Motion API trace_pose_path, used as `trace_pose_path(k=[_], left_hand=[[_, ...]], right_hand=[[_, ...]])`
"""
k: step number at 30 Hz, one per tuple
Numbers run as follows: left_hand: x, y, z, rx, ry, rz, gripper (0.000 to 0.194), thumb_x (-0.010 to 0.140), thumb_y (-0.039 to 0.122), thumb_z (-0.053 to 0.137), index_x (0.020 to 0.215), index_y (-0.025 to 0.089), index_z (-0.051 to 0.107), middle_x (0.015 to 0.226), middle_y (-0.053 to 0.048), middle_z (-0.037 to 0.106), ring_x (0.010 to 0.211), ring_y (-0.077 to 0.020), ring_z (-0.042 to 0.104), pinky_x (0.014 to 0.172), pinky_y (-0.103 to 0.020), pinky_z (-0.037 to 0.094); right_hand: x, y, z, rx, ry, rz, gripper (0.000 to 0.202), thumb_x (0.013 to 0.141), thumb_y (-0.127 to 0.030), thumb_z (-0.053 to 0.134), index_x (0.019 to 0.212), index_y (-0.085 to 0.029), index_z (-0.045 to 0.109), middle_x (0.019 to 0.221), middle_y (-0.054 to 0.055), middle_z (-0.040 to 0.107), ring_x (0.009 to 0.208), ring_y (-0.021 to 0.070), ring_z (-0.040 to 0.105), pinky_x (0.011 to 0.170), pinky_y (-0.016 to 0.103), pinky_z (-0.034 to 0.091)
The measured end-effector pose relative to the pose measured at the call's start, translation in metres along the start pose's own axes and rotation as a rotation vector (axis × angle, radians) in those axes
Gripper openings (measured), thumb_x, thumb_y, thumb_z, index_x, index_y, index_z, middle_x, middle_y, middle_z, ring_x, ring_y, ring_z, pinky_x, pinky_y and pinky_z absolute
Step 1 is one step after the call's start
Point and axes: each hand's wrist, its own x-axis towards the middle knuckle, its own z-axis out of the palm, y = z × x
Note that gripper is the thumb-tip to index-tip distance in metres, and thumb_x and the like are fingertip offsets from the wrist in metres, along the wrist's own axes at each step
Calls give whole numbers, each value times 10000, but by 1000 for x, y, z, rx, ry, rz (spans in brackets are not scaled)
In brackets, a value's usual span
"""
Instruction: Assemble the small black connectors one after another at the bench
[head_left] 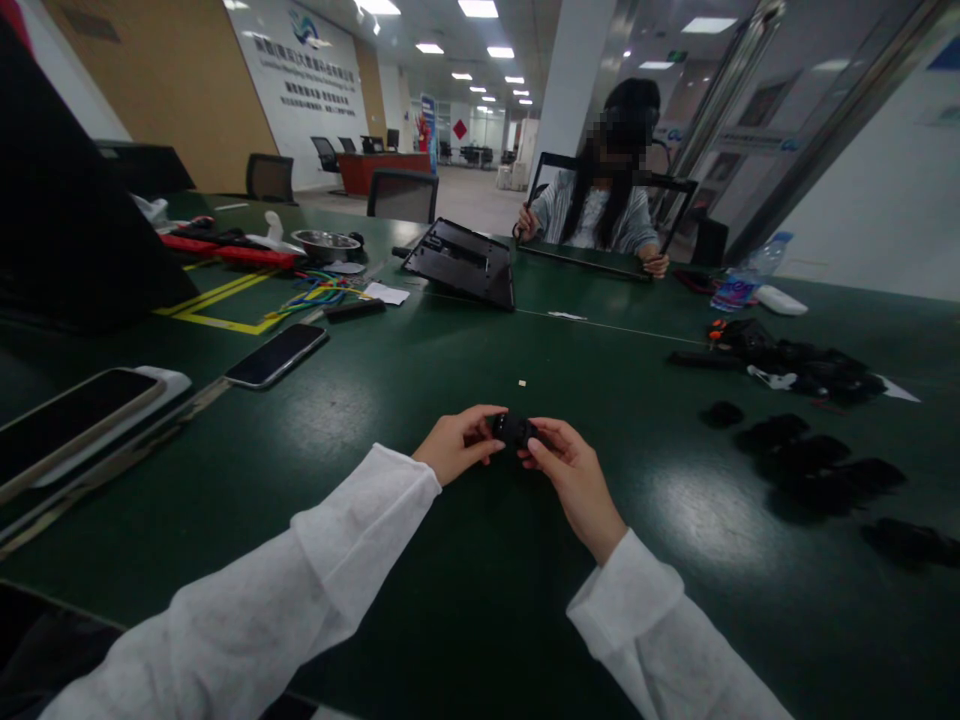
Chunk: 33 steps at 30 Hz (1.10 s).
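Between my two hands, just above the green table (450,560), is a small black part (514,430) with a rounded, ridged-looking body; its exact kind is too small to make out. The thumb and fingers of my left hand (459,443) pinch its left end. On the opposite end, my right hand (564,462) grips it with thumb and fingertips. My fingers hide both ends of the part. A tiny pale square (522,383) lies on the table a little beyond my hands.
Several black parts (817,450) lie at the right, near a water bottle (739,285). Across the table a person (600,205) holds a black frame (585,262). A tilted black panel (465,262), coloured wires (322,290), a metal bowl (326,243) and phones (279,356) occupy the left.
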Motion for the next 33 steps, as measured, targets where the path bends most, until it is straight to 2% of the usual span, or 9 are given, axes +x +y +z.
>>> trace_pose_path(k=[3, 6, 8, 11, 15, 21, 25, 29, 33], left_hand=[[-1, 0, -1, 37, 22, -26, 344, 727, 302, 560, 1035, 180, 465, 729, 16, 539, 606, -111, 559, 584, -246, 459], [0, 0, -2, 137, 76, -41, 258, 736, 399, 531, 800, 151, 506, 667, 19, 523, 586, -109, 531, 548, -227, 428], [1, 0, -2, 199, 114, -4, 297, 758, 426, 486, 677, 141, 496, 679, 11, 502, 575, -99, 505, 528, -216, 406], [2, 1, -3, 217, 112, 51, 357, 801, 420, 411, 620, 128, 512, 763, -10, 485, 572, -83, 486, 523, -208, 393], [2, 2, -4, 174, 75, 54, 376, 841, 386, 337, 656, 126, 537, 749, -7, 475, 568, -78, 483, 539, -206, 393], [0, 7, -4, 200, 5, 116, 219, 757, 346, 510, 681, 141, 498, 789, -4, 479, 679, -110, 493, 566, -204, 404], [0, 7, -3, 224, 53, 61, 213, 758, 355, 506, 702, 150, 486, 740, 9, 485, 643, -109, 488, 572, -223, 406], [0, 6, -2, 146, 132, 42, 281, 732, 341, 550, 937, 173, 458, 880, -23, 515, 736, -136, 524, 581, -230, 424], [-1, 6, -1, 145, 123, 105, 386, 724, 306, 568, 1065, 199, 420, 1028, -61, 485, 831, -164, 525, 575, -227, 431]], right_hand=[[-1, -2, 0, -5, -12, 7, 227, 710, -253, 555, 933, -223, 522, 951, 30, 554, 732, 133, 565, 654, 291, 460], [-2, -5, 1, -34, -53, 15, 223, 717, -248, 548, 938, -227, 522, 962, 29, 552, 749, 140, 570, 660, 294, 452], [-3, -6, 2, -52, -81, 10, 224, 718, -247, 548, 941, -231, 523, 969, 27, 546, 760, 144, 572, 663, 295, 447], [-3, -7, 3, -64, -94, -3, 227, 711, -244, 555, 936, -235, 525, 967, 21, 540, 760, 144, 572, 662, 294, 441], [-2, -6, 3, -36, -72, -1, 229, 699, -251, 564, 924, -224, 527, 931, 24, 554, 726, 142, 569, 635, 289, 430], [-2, -6, 3, 85, -9, 14, 224, 707, -256, 558, 925, -218, 528, 913, 26, 561, 712, 127, 549, 631, 276, 424], [-2, -7, 3, 102, 1, 38, 226, 700, -259, 566, 920, -215, 533, 894, 23, 567, 704, 125, 545, 633, 275, 425], [-2, -6, 2, 80, -15, 35, 231, 701, -268, 568, 923, -215, 532, 884, 22, 569, 702, 123, 543, 640, 277, 430], [-2, -6, 3, 30, -17, 23, 241, 681, -270, 588, 909, -214, 536, 881, 22, 571, 699, 131, 547, 640, 287, 437]])
